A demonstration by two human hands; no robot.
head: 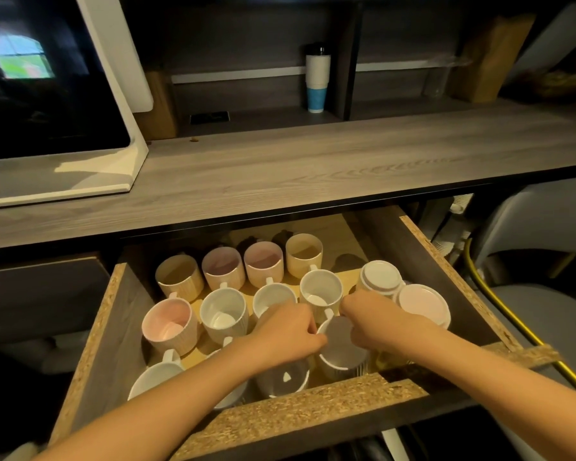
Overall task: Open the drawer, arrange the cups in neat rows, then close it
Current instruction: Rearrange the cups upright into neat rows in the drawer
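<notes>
Drawer (453, 257) of dark chipboard open below grey tabletop (313, 168); left hand (288, 334) and right hand (376, 322), each grip clamped on white ribbed mug (341, 352) at 5 o'clock.

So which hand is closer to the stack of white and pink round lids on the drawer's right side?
Right. The right hand lies just beside the lid stack; the left hand is further left, across a white cup.

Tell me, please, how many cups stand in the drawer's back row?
4, side by side along the back: tan cup, pink cup, second pink cup, second tan cup. Darker shapes behind may be more.
</notes>
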